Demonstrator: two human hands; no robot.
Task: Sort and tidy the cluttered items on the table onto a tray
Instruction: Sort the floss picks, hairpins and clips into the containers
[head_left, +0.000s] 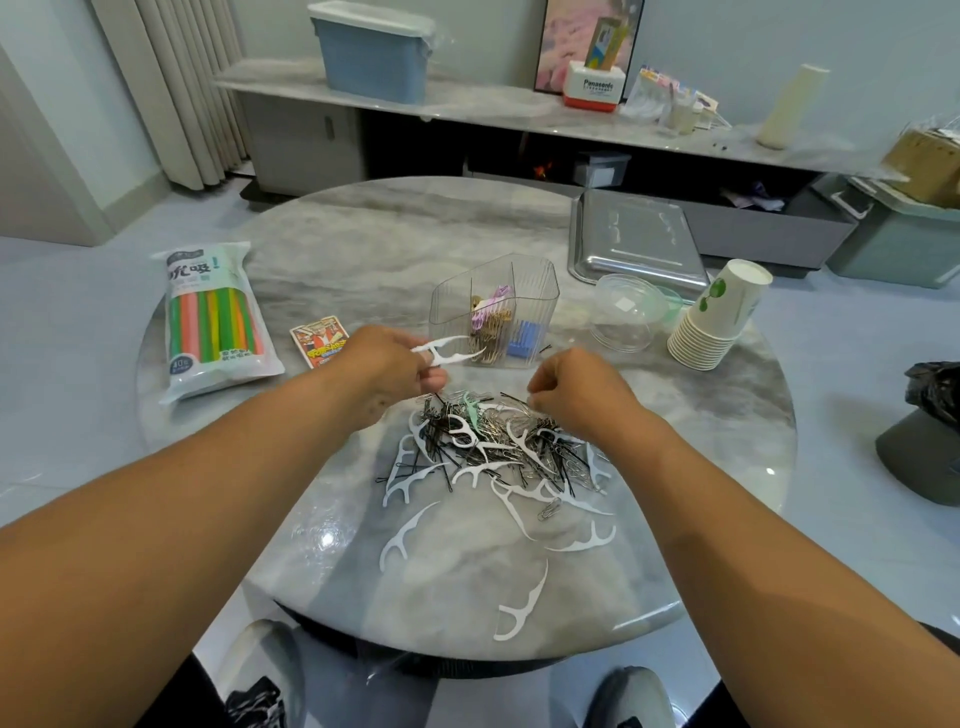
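- My left hand (400, 364) pinches a few white floss picks (449, 351), held above the table (363, 234) just in front of the clear divided organizer (493, 312); grip is at the handle ends only, so one could slide out and drop back.
- My right hand (576, 389) has fingers curled down at the far right edge of the mixed pile (498, 452); cannot tell if it actually holds anything.
- Pile sits mid-table toward the near edge: floss picks, black hairpins and paper clips tangled together. Pulling one pick will likely drag pins along and scatter them.
- Loose picks lie close to the near edge of the table; a sweep of my forearm could knock them to the floor.
- Metal tray (636, 236) is at the far right edge, partly overhanging I think; pressing on it may tip it.
- Paper cup stack (714, 317) lies tilted beside the tray, easy to bump when reaching across.
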